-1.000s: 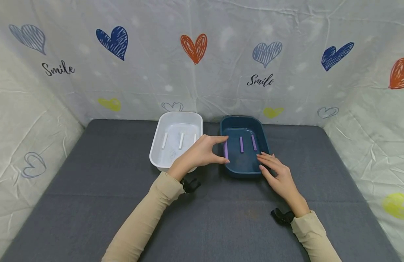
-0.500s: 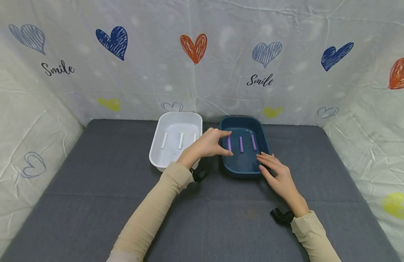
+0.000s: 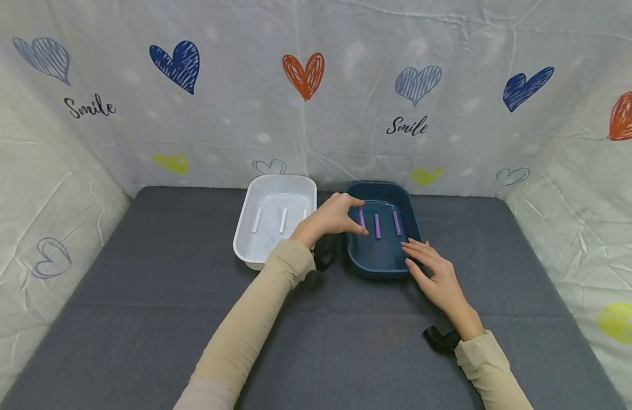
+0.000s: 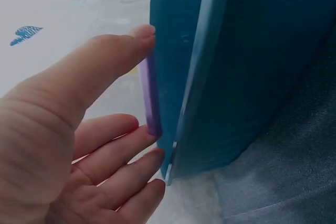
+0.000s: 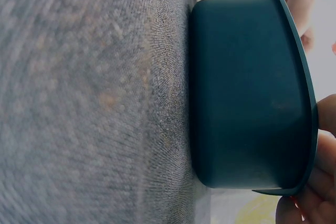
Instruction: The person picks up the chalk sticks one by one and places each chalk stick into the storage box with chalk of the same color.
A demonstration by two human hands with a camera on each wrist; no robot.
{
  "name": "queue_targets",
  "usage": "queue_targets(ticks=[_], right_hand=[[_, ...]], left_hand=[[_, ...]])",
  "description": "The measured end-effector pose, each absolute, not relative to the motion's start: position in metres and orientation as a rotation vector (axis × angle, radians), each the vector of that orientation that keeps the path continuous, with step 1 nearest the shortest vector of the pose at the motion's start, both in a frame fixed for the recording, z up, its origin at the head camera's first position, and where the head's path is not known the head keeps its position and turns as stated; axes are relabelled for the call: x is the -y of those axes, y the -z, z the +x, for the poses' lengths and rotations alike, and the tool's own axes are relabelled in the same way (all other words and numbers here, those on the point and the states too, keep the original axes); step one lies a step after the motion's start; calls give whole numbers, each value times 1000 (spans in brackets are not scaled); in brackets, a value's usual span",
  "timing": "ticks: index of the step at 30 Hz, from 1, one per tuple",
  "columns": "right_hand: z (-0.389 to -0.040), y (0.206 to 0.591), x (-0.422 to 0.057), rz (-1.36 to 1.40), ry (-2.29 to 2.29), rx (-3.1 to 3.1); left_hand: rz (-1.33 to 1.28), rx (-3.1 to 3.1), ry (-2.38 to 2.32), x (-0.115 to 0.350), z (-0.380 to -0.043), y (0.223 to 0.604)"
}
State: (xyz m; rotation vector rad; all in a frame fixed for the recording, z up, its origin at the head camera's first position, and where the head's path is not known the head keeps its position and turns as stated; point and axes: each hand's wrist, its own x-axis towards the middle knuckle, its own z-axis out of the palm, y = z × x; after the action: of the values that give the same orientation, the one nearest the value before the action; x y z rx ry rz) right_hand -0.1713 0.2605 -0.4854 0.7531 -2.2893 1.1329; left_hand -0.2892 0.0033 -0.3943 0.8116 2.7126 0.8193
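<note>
My left hand pinches a purple stick of chalk by its two ends, thumb at one end and fingertips at the other. It is over the left side of a dark blue basin. In the left wrist view the chalk overlaps the basin's wall. Two more purple chalk sticks, one in the middle and one to the right, lie in the basin. My right hand rests with extended fingers on the basin's front right rim; its fingers show beside the rim in the right wrist view.
Left of the blue basin stands a white basin holding three white chalk sticks, one partly hidden behind my left hand. Grey cloth covers the table. A white curtain printed with hearts hangs behind.
My left hand has moved rightward and away from me with the purple chalk, from the blue basin's left rim to over its inside. The right hand stays where it was.
</note>
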Motion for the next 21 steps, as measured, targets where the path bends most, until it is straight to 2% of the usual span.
queue_targets(ticks=[21], right_hand=[[-172, 487, -262, 739, -1129, 2323]], left_hand=[[595, -2726, -734, -28, -301, 397]])
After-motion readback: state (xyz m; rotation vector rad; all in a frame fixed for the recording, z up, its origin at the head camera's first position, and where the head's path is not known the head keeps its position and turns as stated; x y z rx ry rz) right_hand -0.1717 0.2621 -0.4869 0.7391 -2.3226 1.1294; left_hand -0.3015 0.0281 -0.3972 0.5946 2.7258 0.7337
